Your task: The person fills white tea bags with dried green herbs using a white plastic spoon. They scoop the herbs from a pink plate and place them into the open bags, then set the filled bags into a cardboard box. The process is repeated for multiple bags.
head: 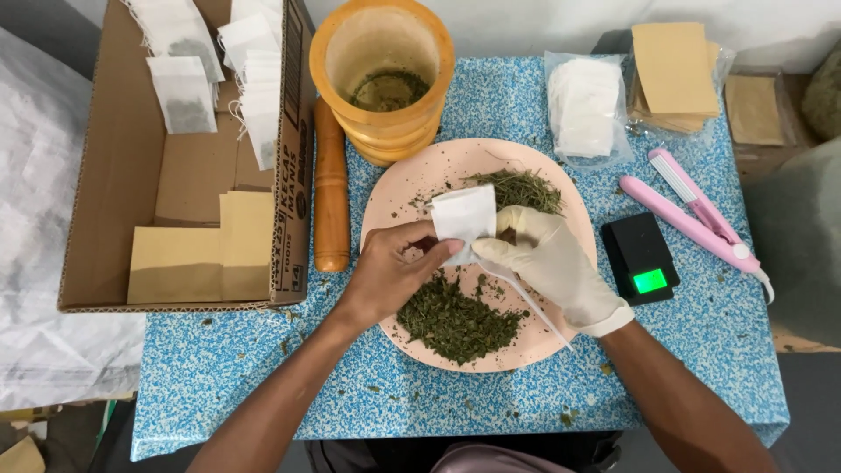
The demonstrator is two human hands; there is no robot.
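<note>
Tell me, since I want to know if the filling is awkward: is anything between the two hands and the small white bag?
Nothing visible. The left hand and the gloved right hand both hold the small white bag directly, above the pink plate of chopped dried herbs.

The blue-speckled tabletop [491, 394] carries a pink plate [412, 184], with a wooden mortar [383, 79] behind it, a pestle [331, 193] and cardboard box [114, 175] to its left, and a black scale [641, 257] and pink sealer [696, 215] to its right.
</note>
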